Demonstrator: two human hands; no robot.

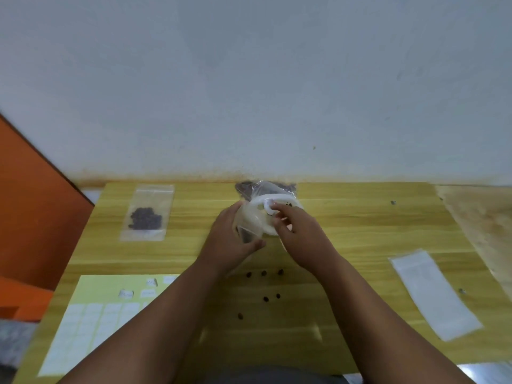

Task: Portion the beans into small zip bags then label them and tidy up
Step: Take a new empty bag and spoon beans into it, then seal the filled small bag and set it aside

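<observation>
Label sheet (91, 322): nearest us at the left of the table (346, 217), a pale yellow-green sheet with rows of white stickers; a few near its far edge are peeled or written on, the writing too small to read.
Loose beans (263, 273): we count about seven dark beans scattered on the bare wood, near centre, between our forearms.
Empty zip bags (435, 295): a flat clear stack at the right, lying slantwise, with nothing inside.
Left hand (230, 245): at mid-table, its fingers (256, 243) curled round the small zip bag (245, 234).
Small zip bag: held upright off the table, with a dark patch of beans showing low inside it.
Right hand (299, 234): just right of the left, its fingers (277, 207) pinching the rim of the white funnel (257, 217).
White funnel: tilted, its narrow end down toward the small bag's mouth; we cannot tell what it holds.
Filled zip bag (146, 212): far left, lying flat, with a cluster of dark beans in its lower half.
Bulk bag (249, 188): clear plastic at the far edge against the wall, behind the funnel, with dark beans inside.
</observation>
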